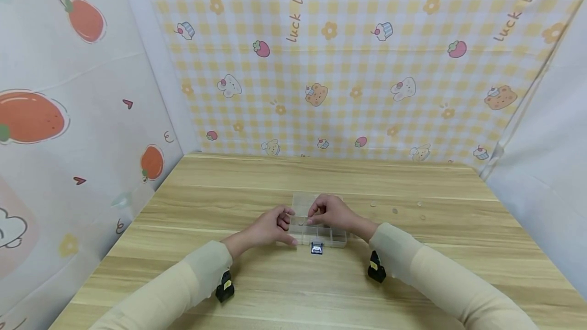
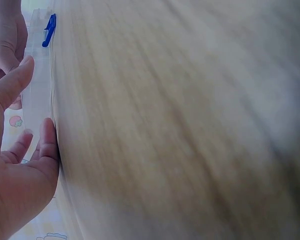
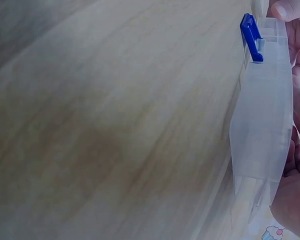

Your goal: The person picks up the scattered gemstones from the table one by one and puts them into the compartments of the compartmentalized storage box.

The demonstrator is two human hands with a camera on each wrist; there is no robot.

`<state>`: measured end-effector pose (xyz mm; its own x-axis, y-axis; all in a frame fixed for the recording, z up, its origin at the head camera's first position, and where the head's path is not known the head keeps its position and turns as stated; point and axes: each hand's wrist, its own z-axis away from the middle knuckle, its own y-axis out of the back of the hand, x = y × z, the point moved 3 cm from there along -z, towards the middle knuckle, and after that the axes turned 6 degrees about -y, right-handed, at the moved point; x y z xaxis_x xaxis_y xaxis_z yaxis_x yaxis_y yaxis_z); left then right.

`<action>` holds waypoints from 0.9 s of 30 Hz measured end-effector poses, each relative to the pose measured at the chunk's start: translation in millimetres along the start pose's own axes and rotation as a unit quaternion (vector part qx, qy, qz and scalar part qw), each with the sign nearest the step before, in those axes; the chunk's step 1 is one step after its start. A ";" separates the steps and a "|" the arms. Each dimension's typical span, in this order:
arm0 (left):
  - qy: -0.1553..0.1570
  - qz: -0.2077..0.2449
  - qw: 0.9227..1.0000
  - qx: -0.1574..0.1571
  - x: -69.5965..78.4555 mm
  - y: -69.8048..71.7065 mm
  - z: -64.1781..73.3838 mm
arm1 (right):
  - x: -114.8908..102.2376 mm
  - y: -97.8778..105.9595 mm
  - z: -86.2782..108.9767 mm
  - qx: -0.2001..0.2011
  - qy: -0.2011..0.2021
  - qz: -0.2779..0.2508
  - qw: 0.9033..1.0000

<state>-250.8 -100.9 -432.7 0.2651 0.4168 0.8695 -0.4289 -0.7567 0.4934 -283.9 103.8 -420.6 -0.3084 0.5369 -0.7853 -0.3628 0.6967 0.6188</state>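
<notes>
In the head view, the clear plastic box with small square compartments (image 1: 339, 238) lies near six o'clock of the picture, on the light wood-grained surface (image 1: 257, 182). Its clear flat lid (image 1: 300, 202) is opened toward twelve o'clock of the box, and the small blue latch (image 1: 316, 247) is at six o'clock. The left hand (image 1: 273, 225) is at nine o'clock of the box; its fingers are loosely bent, with the thumb apart from them by the near left corner. The right hand (image 1: 334, 212) is above the box, its fingers bent and their tips close together; whether they hold something, I cannot tell. A small pale piece (image 1: 300, 224) is in a left compartment. Some small round pieces (image 1: 395, 211) lie on the surface, between two and three o'clock from the box.

In the left wrist view, the box appears near ten o'clock. The left hand, at eight o'clock, shows its thumb and fingers well apart.

In the right wrist view, the box stands at three o'clock, with the latch near two. The right hand is at four o'clock, partly hidden behind the box.
</notes>
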 end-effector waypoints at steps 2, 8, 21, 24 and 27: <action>0.001 0.001 1.000 0.000 -0.4 -0.1 -0.2 | 0.4 -0.3 -0.2 0.000 -0.002 0.000 1.000; 0.001 0.001 1.000 0.001 -0.5 0.1 -0.5 | -0.6 -0.7 -0.2 0.000 -0.008 0.000 1.000; 0.002 0.003 1.000 0.002 0.6 -0.8 -0.6 | -5.1 0.8 2.7 0.016 -0.020 0.001 1.000; 0.001 0.003 1.000 0.003 0.8 -0.9 -1.0 | -5.3 2.7 3.7 0.026 -0.017 -0.001 1.000; 0.001 0.001 1.000 0.003 1.2 -0.7 -0.9 | -4.2 5.4 4.4 0.038 -0.015 0.001 0.999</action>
<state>-250.9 -99.5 -432.0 0.2623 0.4154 0.8710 -0.4246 -0.7608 0.4908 -280.7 107.4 -414.0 -0.2819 0.5514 -0.7852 -0.2936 0.7295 0.6178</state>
